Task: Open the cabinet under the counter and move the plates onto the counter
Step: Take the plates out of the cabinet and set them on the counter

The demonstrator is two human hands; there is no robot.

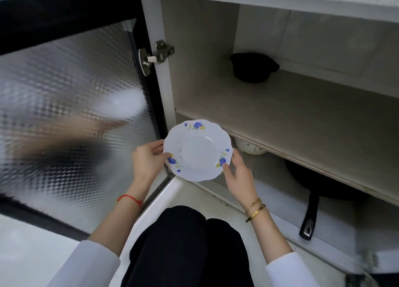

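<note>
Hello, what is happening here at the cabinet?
A person crouches before the open cabinet and holds a white plate with blue flowers by its rim, left hand on one side and right hand on the other. The plate is in the air in front of the shelves, not yet on the counter. A black pot stands on the upper shelf, a frying pan lies below, and a white dish sits behind the plate under the shelf. The door stands open at the left.
</note>
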